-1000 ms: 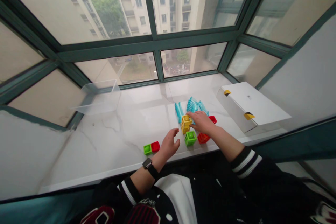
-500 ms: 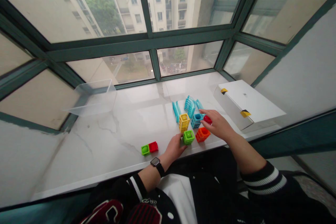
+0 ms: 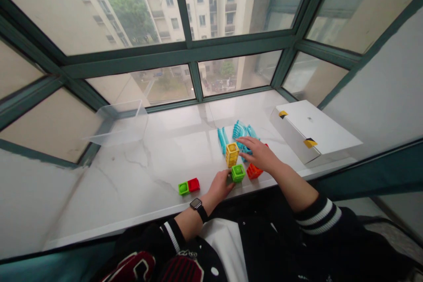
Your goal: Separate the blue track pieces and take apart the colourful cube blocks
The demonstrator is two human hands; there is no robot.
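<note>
My left hand (image 3: 219, 188) has its thumb and fingers around a green toy block (image 3: 238, 173) near the counter's front edge. Just behind that block stands a yellow block stack (image 3: 232, 155). My right hand (image 3: 261, 155) reaches over the blocks with fingers apart, its fingertips beside the yellow stack; nothing shows in its grasp. Beneath and behind it, a blue block is mostly covered, and a red block peeks out. An orange-red block (image 3: 254, 171) stands below the right hand, partly hidden. Light-blue ribbed track pieces (image 3: 222, 141) lie behind the blocks.
A joined pair, one green block (image 3: 183, 188) and one red block (image 3: 194, 184), lies to the left on the white marbled counter (image 3: 139, 185). A clear plastic bin (image 3: 120, 136) stands at the back left. A white box (image 3: 317, 128) sits at the right, by green-framed windows.
My right hand has moved left, from the red block to beside the yellow stack, now covering much of the blue block. My left hand stays at the green block.
</note>
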